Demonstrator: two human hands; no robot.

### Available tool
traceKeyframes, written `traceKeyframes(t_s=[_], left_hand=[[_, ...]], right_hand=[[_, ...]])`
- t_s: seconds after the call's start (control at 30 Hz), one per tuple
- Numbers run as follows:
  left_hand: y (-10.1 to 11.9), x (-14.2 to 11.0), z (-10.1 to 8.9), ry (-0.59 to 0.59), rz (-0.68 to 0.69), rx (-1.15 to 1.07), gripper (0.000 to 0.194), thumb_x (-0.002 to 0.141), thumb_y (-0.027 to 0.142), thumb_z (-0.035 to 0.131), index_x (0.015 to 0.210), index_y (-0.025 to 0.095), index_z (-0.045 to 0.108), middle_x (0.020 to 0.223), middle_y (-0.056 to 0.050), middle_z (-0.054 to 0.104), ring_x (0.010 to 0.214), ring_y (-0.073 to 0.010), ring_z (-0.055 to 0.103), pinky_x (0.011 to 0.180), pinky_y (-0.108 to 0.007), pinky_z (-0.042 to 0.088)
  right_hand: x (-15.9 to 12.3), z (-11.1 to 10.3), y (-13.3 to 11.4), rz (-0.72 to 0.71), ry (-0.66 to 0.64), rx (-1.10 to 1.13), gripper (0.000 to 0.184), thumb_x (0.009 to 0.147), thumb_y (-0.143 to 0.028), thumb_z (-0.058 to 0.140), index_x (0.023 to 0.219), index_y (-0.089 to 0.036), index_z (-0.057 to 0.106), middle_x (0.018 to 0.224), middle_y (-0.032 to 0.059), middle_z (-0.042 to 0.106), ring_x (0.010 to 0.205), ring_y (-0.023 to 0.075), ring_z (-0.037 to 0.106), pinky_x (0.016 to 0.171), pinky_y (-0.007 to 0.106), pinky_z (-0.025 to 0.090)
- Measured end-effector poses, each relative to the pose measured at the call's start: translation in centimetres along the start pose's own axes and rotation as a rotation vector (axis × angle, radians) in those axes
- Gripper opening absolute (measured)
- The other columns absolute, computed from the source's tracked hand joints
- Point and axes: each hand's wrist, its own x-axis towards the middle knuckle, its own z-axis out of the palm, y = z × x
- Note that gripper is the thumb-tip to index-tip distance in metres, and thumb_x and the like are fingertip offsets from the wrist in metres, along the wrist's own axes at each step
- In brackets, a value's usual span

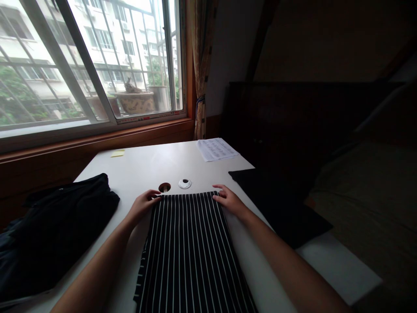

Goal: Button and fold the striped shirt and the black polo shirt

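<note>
Left hand (145, 203) is pinching the far left corner of the black-and-white striped cloth (192, 252), while the right hand (230, 201) is touching the far right corner with one finger reaching out above the edge; whether it is closing on the fabric, I cannot tell.

The white desk (143, 167) is stretching across the middle and lower part of the frame. A sliding window (107, 56) is filling the upper left, with bars and pale buildings showing outside. Dark furniture (293, 113) is standing at the right, its details fading into shadow. The striped cloth is lying lengthwise on the desk at lower centre, running out past the bottom edge of the frame. A heap of dark clothing (61, 230) is lying at the lower left, and a flat dark cloth (280, 204) is resting along the desk's right side, right of centre. A patterned curtain (200, 87) is hanging beside the window at upper centre, gathered by a tie. A patterned planter (136, 102) is sitting outside the glass. Printed sheets (217, 149) are lying near the desk's far right corner. A round white cover (184, 183) is lying just beside an open round hole (164, 188), beyond the cloth. A yellow note (117, 153) is lying near the far left corner.
</note>
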Motion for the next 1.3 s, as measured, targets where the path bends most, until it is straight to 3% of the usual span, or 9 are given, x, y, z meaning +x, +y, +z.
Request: traceKeyframes(t_s=[0.1,0.27,0.4,0.53,0.67,0.83,1.0,1.17,1.3], left_hand=[[-0.4,0.0,0.0,0.020,0.007,-0.031,0.046,0.077,0.056,0.069,0.104,0.019,0.072,0.094,-0.007,0.075,0.089,-0.0264,0.070,0.078,-0.033,0.052],[-0.6,0.0,-0.1,0.090,0.003,-0.040,0.045,0.076,0.055,0.069,0.103,0.019,0.072,0.095,-0.006,0.075,0.091,-0.0264,0.070,0.079,-0.033,0.052],[-0.9,0.0,-0.7,0.162,-0.018,-0.031,0.046,0.076,0.056,0.069,0.103,0.019,0.072,0.094,-0.006,0.075,0.090,-0.0260,0.070,0.077,-0.033,0.052],[-1.5,0.0,-1.5,0.240,-0.048,-0.027,0.047,0.075,0.056,0.069,0.104,0.019,0.072,0.095,-0.007,0.075,0.088,-0.0257,0.070,0.076,-0.033,0.053],[-2.4,0.3,-2.4,0.307,-0.071,-0.030,0.047,0.073,0.056,0.069,0.101,0.018,0.073,0.097,-0.008,0.076,0.090,-0.0261,0.070,0.079,-0.034,0.054],[-3.6,0.6,-3.8,0.415,-0.097,-0.028,0.046,0.072,0.054,0.069,0.098,0.017,0.073,0.095,-0.009,0.075,0.091,-0.0269,0.070,0.082,-0.036,0.054],[-4.4,0.3,-5.3,0.502,-0.097,0.009,0.045,0.077,0.052,0.063,0.102,0.016,0.071,0.095,-0.010,0.075,0.089,-0.0263,0.070,0.081,-0.037,0.055],[-4.2,0.2,-6.0,0.526,-0.054,0.148,0.035,0.077,0.042,0.061,0.095,0.016,0.072,0.101,-0.011,0.068,0.089,-0.0275,0.067,0.092,-0.043,0.051],[-2.3,0.0,-5.7,0.520,0.066,0.307,0.027,0.078,0.037,0.061,0.093,0.020,0.074,0.108,-0.011,0.061,0.108,-0.0329,0.059,0.109,-0.051,0.037]], right_hand=[[-0.2,-0.2,0.3,-0.011,-0.035,0.032,0.063,0.082,-0.046,0.068,0.136,-0.019,0.050,0.068,-0.0088,0.040,0.060,0.0122,0.046,0.058,0.025,0.037],[-2.1,-0.4,-0.8,0.033,-0.090,-0.188,0.070,0.084,-0.043,0.069,0.146,-0.023,0.042,0.085,-0.0020,0.060,0.067,0.0145,0.058,0.066,0.028,0.046],[-4.8,0.5,-3.6,0.203,-0.255,-0.189,0.092,0.088,-0.051,0.067,0.160,-0.026,0.016,0.083,0.0012,0.068,0.057,0.0164,0.061,0.058,0.030,0.048],[-6.7,2.3,-5.7,0.290,-0.386,-0.077,0.114,0.082,-0.045,0.076,0.161,-0.031,-0.006,0.110,0.0095,0.069,0.065,0.0185,0.066,0.060,0.032,0.052],[-6.3,3.9,-5.5,0.217,-0.322,-0.075,0.114,0.076,-0.028,0.080,0.162,-0.027,0.005,0.115,0.0086,0.068,0.089,0.0216,0.068,0.080,0.035,0.053],[-3.6,5.1,-4.4,0.177,-0.257,-0.015,0.103,0.077,-0.019,0.074,0.160,-0.023,0.014,0.083,-0.0011,0.069,0.075,0.0203,0.067,0.072,0.033,0.050],[-1.8,6.3,-5.0,0.101,-0.145,-0.182,0.087,0.080,-0.022,0.072,0.155,-0.022,0.028,0.075,-0.0045,0.064,0.070,0.0184,0.062,0.069,0.030,0.045],[-3.6,6.1,-6.4,0.110,-0.253,-0.326,0.091,0.084,-0.034,0.072,0.158,-0.026,0.021,0.081,-0.0018,0.065,0.072,0.0189,0.061,0.072,0.031,0.043],[-7.2,4.9,-6.8,0.184,-0.383,-0.304,0.102,0.082,-0.042,0.076,0.161,-0.029,0.013,0.099,0.0048,0.071,0.084,0.0224,0.066,0.079,0.035,0.047]])
